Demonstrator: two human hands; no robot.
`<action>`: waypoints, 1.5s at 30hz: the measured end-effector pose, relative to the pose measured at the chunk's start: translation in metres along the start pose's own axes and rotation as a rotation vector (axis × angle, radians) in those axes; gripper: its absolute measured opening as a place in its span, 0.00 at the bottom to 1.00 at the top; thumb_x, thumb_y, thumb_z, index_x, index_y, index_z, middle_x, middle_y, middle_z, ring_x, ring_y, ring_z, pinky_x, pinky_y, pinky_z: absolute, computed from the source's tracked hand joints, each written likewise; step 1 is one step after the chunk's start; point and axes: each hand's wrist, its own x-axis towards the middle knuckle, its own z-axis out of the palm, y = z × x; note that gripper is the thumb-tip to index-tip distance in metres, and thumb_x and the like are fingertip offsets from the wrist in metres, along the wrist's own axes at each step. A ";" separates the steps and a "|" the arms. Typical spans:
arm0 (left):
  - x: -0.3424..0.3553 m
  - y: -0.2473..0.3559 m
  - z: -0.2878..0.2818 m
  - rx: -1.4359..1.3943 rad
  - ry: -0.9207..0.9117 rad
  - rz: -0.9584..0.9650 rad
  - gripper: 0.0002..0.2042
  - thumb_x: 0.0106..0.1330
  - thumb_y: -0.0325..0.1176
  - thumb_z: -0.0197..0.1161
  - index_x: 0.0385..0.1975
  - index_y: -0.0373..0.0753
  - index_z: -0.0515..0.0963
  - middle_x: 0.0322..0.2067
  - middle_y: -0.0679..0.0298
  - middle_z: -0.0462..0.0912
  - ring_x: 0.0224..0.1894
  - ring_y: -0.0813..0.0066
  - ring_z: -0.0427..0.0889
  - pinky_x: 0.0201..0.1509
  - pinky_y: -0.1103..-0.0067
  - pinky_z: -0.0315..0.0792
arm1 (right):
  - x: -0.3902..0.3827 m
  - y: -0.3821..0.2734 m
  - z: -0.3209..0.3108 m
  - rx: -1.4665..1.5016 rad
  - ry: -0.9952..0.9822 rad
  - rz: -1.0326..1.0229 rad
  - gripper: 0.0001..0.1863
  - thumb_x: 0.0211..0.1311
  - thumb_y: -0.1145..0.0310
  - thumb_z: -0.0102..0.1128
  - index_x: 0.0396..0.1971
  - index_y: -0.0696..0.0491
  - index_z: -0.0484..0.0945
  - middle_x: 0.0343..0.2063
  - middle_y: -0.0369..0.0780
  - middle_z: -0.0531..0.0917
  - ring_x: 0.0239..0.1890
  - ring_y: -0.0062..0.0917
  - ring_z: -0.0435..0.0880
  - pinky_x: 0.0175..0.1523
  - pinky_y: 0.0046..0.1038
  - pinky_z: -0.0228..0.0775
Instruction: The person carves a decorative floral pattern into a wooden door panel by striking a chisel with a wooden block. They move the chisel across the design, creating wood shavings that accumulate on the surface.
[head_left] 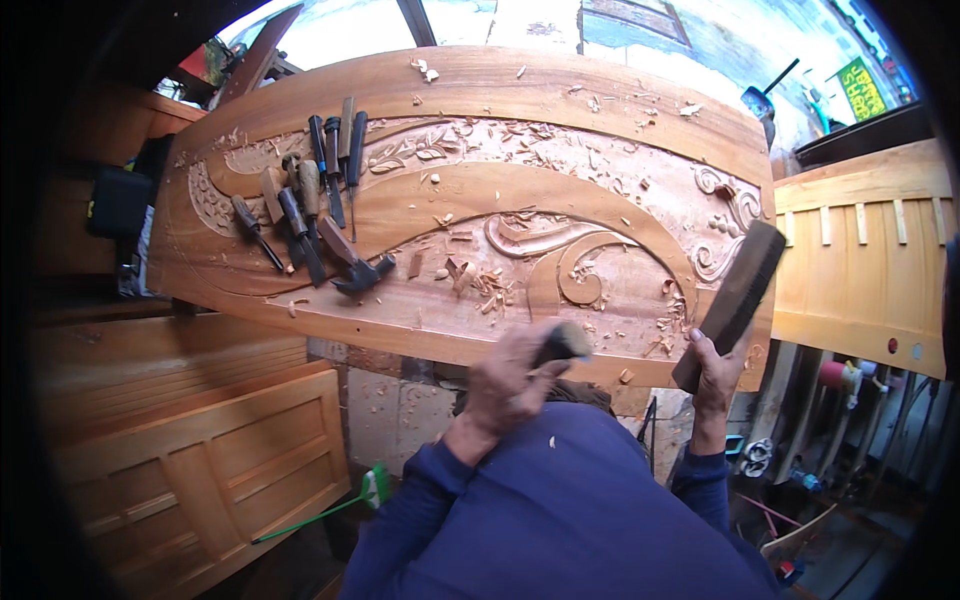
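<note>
A wide wooden panel (455, 345) carved with scrolls and leaves lies before me, strewn with shavings. My left hand (507, 385) is closed round a dark handle with a pale round end (566, 341), just off the panel's near edge. Whatever extends below that grip is hidden. In my right hand (717, 372) is a long dark wooden block (738, 295), held by its lower end and tilted over the panel's right side. On the left part of the panel rest several chisels (334, 165) in a cluster, beside a claw hammer (358, 272).
A panelled wooden door (215, 465) stands low at the left, next to a green broom (372, 488). At the right is another light wooden panel (860, 270) with small strips on it. A black case (120, 203) sits beyond the panel's left end.
</note>
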 end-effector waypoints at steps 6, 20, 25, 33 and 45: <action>0.055 0.014 0.060 0.014 -0.193 0.281 0.31 0.65 0.49 0.76 0.64 0.41 0.78 0.44 0.56 0.87 0.41 0.61 0.89 0.42 0.70 0.83 | -0.029 0.026 -0.010 0.073 0.040 0.036 0.35 0.59 0.78 0.75 0.65 0.54 0.69 0.45 0.39 0.83 0.44 0.23 0.85 0.51 0.28 0.80; 0.175 -0.035 0.132 0.118 -0.053 0.238 0.29 0.65 0.57 0.73 0.57 0.42 0.83 0.28 0.62 0.79 0.27 0.65 0.83 0.27 0.72 0.77 | -0.036 0.021 -0.027 -0.217 0.259 0.193 0.33 0.58 0.77 0.75 0.63 0.56 0.70 0.40 0.38 0.82 0.38 0.24 0.85 0.46 0.28 0.82; 0.190 -0.051 0.141 0.127 -0.022 0.151 0.29 0.64 0.56 0.74 0.58 0.42 0.83 0.30 0.61 0.79 0.29 0.65 0.84 0.29 0.70 0.77 | 0.001 -0.006 -0.008 -0.189 0.256 0.151 0.34 0.60 0.77 0.72 0.66 0.57 0.68 0.43 0.41 0.82 0.38 0.25 0.86 0.45 0.28 0.82; 0.212 -0.044 0.157 0.087 0.008 0.124 0.29 0.64 0.55 0.73 0.57 0.40 0.83 0.32 0.60 0.80 0.31 0.63 0.85 0.31 0.70 0.80 | 0.066 -0.014 -0.007 -0.048 0.252 0.087 0.31 0.63 0.76 0.69 0.65 0.55 0.68 0.46 0.42 0.80 0.42 0.27 0.87 0.46 0.31 0.85; 0.204 -0.061 0.141 0.122 0.075 0.068 0.30 0.62 0.54 0.76 0.59 0.42 0.83 0.32 0.61 0.83 0.31 0.64 0.86 0.30 0.71 0.80 | 0.101 -0.022 0.022 -0.106 0.105 0.024 0.32 0.62 0.77 0.70 0.66 0.56 0.69 0.43 0.42 0.83 0.41 0.28 0.88 0.46 0.32 0.84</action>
